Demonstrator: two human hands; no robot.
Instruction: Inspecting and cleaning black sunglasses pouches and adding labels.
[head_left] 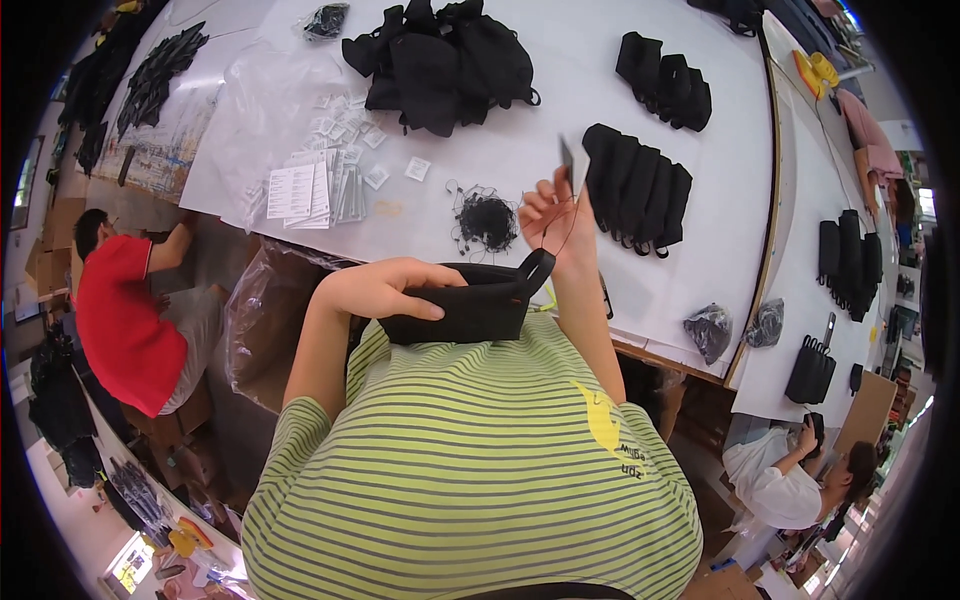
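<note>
My left hand [385, 288] grips a black fabric pouch [460, 318] close to my body, with the thumb on the near side and the fingers inside its opening. A black strap loop [538, 266] sticks up from the pouch's right end. Raised above that loop, my right hand [558, 222] pinches a grey-white hang tag [576, 165], seen partly edge-on. A thin dark string runs from the tag hand down to the loop; how it is fastened there is too small to tell. Just left of my right hand lies a tangle of black tag strings [486, 218].
On the white table [420, 215] lie white printed cards [300, 192], small white packets [345, 122], a heap of black pouches [450, 65] and rows of pouches [640, 185]. A person in red [130, 320] sits left; another in white [785, 480] works at right.
</note>
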